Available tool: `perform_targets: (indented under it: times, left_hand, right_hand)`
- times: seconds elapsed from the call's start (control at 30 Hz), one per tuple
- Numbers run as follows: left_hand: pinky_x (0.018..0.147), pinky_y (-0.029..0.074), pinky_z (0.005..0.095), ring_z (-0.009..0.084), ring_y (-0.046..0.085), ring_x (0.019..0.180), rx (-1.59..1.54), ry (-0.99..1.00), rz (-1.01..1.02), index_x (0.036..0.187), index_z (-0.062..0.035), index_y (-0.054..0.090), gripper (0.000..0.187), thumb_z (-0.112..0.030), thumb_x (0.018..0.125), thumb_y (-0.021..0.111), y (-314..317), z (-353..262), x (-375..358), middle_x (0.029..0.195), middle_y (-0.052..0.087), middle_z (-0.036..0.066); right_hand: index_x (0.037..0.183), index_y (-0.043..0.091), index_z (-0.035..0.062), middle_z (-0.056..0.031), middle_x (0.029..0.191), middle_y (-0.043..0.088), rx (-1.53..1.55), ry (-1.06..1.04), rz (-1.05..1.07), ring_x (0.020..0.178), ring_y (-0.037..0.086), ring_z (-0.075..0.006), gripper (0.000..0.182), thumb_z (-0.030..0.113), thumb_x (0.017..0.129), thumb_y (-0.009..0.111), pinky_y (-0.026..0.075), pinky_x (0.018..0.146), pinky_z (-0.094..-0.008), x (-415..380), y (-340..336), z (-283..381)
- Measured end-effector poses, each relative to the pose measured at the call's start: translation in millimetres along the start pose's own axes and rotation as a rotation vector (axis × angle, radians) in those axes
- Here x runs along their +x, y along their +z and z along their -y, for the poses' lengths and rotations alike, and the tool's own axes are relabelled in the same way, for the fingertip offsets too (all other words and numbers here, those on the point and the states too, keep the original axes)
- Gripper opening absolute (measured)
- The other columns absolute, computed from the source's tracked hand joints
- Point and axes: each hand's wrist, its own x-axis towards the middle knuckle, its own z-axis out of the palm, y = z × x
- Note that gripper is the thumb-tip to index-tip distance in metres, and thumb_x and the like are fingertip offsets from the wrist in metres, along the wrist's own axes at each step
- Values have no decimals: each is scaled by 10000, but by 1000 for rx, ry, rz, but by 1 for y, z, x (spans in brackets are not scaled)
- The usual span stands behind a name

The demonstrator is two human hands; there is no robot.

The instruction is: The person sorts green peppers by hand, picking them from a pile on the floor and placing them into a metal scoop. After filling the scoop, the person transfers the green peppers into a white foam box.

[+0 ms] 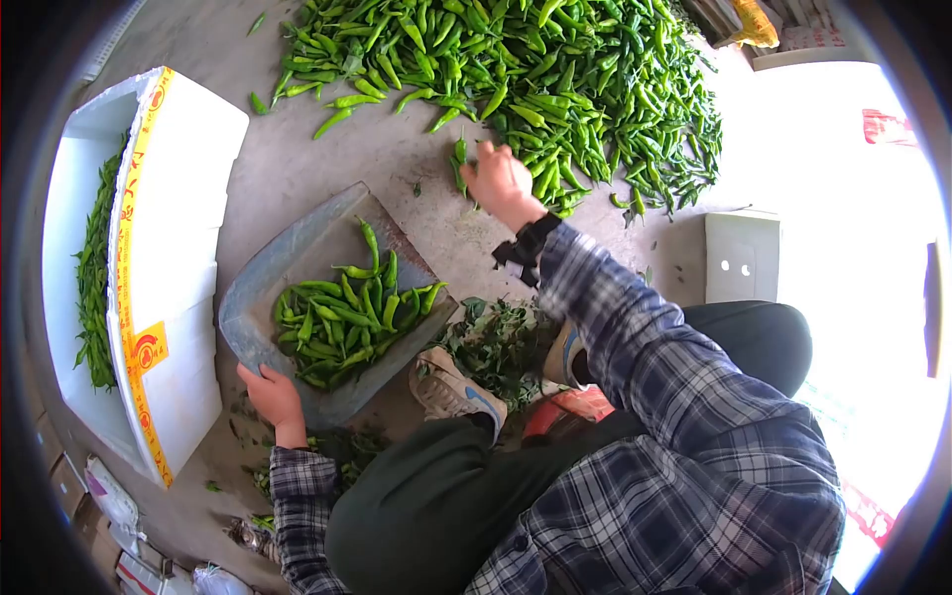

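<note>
My left hand (270, 397) grips the lower left rim of a grey scoop (243, 283) that looks like a dustpan and rests on the floor. A heap of green chili peppers (342, 317) lies inside it. My right hand (501, 183) is at the near edge of a large pile of green chili peppers (555, 79). Its fingers are curled, with a green chili pepper (459, 164) at the thumb side, seemingly pinched; the fingertips are partly hidden.
On the left stands a white foam box (183, 198) with yellow tape and green peppers (99, 268) inside. Wilted leaves (496, 347) lie by my shoes (456, 392). A pale box (742, 258) with two holes stands right of my arm. Bags and cartons line the lower left.
</note>
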Motion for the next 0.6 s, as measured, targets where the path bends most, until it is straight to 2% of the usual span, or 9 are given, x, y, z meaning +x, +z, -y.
perform_targets:
  times: [0.03, 0.1, 0.17, 0.2, 0.23, 0.33, 0.43, 0.57, 0.6]
  left_hand:
    - [704, 419, 462, 437, 533, 852, 5, -5, 14, 1219, 56, 324, 405, -127, 871, 422, -1, 0, 1, 965, 541, 303]
    - [702, 419, 462, 437, 534, 846, 4, 11, -4, 1218, 55, 327, 403, -128, 871, 422, 2, 3, 1, 962, 542, 303]
    - [699, 420, 462, 438, 535, 841, -1, 28, -18, 1216, 54, 329, 401, -129, 872, 422, 3, 5, 1, 958, 543, 303]
    - [698, 421, 462, 437, 537, 839, -8, 36, -22, 1216, 54, 331, 402, -132, 872, 422, 3, 5, 1, 956, 543, 304]
    - [696, 422, 462, 436, 538, 838, -14, 43, -26, 1216, 54, 333, 403, -134, 871, 422, 3, 5, 1, 953, 543, 305]
    - [699, 422, 461, 432, 540, 841, 1, 29, -15, 1216, 53, 335, 403, -136, 871, 423, 3, 5, 2, 953, 541, 308]
    - [711, 422, 457, 426, 538, 861, 2, -15, 26, 1218, 59, 332, 411, -139, 871, 426, -1, 0, 1, 973, 538, 306]
    - [722, 421, 454, 426, 534, 875, 21, -33, 21, 1222, 68, 326, 420, -144, 874, 424, 2, 2, 2, 996, 534, 301]
    - [726, 422, 453, 427, 532, 884, 25, -36, 33, 1225, 73, 322, 426, -147, 875, 423, 1, 3, 2, 1007, 531, 300]
  right_hand:
    - [1058, 502, 40, -172, 965, 537, -36, -10, -73, 849, 587, -302, 468, 417, 784, 551, 482, 723, -377, 4, -1, -4]
    - [1050, 494, 34, -188, 1011, 509, -33, 3, -45, 846, 574, -322, 483, 415, 765, 581, 486, 721, -377, 9, 4, -1]
    - [1074, 484, 45, -173, 1019, 503, -167, -125, -21, 903, 540, -331, 491, 388, 748, 616, 488, 721, -381, 3, 13, 13]
    - [1112, 468, 69, -165, 1050, 486, -154, -165, -24, 968, 499, -353, 506, 332, 721, 654, 489, 728, -393, 0, 17, 16]
    - [1112, 468, 69, -165, 1050, 486, -155, -164, -23, 968, 499, -353, 506, 332, 721, 654, 489, 728, -393, -4, 18, 15]
    - [1163, 434, 98, -159, 1056, 477, -6, -205, -143, 969, 500, -348, 552, 287, 699, 667, 484, 737, -397, -13, 25, 12]
    - [1183, 419, 96, -173, 1050, 473, 169, -216, -122, 937, 520, -334, 565, 281, 705, 659, 480, 736, -390, -21, 29, -12]
    - [999, 519, 66, -160, 927, 507, 215, -183, -167, 822, 558, -330, 390, 306, 718, 642, 478, 677, -399, -22, 35, -28]
    - [912, 536, 56, -155, 884, 515, 233, -189, -252, 777, 568, -332, 337, 315, 722, 636, 476, 653, -408, -19, 36, -26]
